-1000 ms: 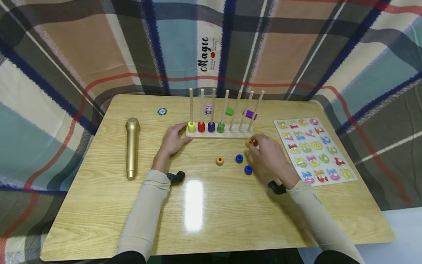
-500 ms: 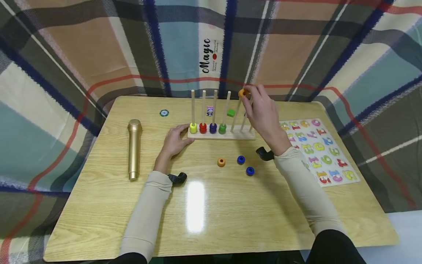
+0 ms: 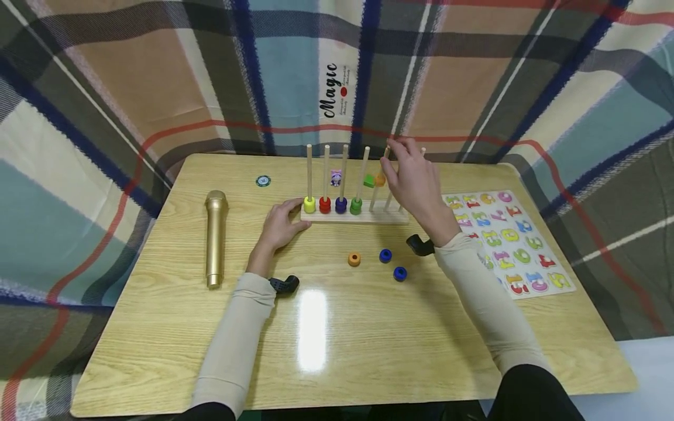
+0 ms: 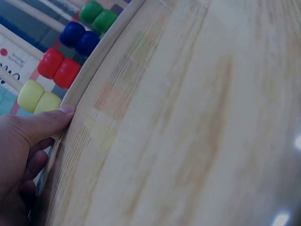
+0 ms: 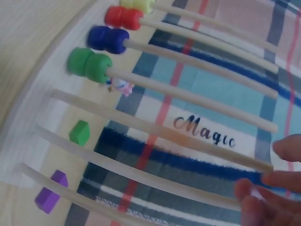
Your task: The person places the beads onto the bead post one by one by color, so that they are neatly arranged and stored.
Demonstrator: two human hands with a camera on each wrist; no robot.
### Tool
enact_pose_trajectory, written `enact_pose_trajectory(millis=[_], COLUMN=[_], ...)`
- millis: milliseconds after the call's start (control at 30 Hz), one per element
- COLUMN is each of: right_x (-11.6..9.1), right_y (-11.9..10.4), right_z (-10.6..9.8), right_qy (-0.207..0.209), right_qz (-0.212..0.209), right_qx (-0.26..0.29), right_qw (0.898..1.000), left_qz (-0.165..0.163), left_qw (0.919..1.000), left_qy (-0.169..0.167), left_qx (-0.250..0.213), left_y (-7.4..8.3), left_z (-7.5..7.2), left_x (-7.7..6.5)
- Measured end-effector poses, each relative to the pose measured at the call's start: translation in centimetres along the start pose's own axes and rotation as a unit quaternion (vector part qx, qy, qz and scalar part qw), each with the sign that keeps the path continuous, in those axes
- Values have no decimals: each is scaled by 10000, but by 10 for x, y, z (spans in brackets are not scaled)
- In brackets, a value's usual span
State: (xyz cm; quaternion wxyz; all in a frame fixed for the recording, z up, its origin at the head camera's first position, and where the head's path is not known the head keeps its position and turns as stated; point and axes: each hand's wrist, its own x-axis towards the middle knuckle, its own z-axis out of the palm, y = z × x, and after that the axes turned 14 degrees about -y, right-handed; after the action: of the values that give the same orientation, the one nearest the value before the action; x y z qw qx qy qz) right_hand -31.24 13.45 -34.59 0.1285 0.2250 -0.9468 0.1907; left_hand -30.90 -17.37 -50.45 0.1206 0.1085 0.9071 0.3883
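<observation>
A wooden peg stand (image 3: 380, 217) has several upright pegs; yellow, red, dark blue and green beads (image 5: 88, 64) sit in pairs on the first four. My left hand (image 3: 278, 227) holds the stand's left end, its thumb against the front edge beside the yellow beads (image 4: 37, 97). At the top of the fifth peg (image 5: 221, 157) is my right hand (image 3: 418, 184), fingertips parted around the tip and no bead between them. An orange bead (image 3: 380, 179) is partway down that peg, blurred in the right wrist view. The last two pegs carry no beads.
Before the stand lie another orange bead (image 3: 354, 259) and two blue beads (image 3: 385, 255). A gold microphone-shaped cylinder (image 3: 215, 240) lies left; a sticker sheet (image 3: 518, 245) lies right. Behind stand a green block (image 5: 80, 133), a purple block (image 5: 51, 192) and a small figure (image 3: 336, 178).
My right hand has carried an orange bead up from the table to the fifth peg's top and let it go; the bead is now lower on the peg. My left hand stays put.
</observation>
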Motion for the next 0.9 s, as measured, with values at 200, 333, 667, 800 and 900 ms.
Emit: enact_pose_trajectory(millis=[200,333,667,800,900], right_x=[-31,-61,-102,-103,-91], right_y=[-11,-23,-30,-28,-24], right_z=[23,47,91,87,70], right_qy=[228,-1457,-3075,-2829,-2478], right_qz=[-792,-970,-1102,-1179,-951], right_qx=[-12,-372,-781,-471,-75], right_qw=[9966,9839,9419,9507,9641], left_qz=[-21,-21,-57,-55,-72], left_qw=[10000,10000,10000,10000,10000], left_qy=[-2,12,8,23,12], left_qx=[27,-28,8,-5,-6], left_y=[-1,-1,-2,-1,-1], left_z=[1,0,1,1,0], left_x=[0,-1,1,0,0])
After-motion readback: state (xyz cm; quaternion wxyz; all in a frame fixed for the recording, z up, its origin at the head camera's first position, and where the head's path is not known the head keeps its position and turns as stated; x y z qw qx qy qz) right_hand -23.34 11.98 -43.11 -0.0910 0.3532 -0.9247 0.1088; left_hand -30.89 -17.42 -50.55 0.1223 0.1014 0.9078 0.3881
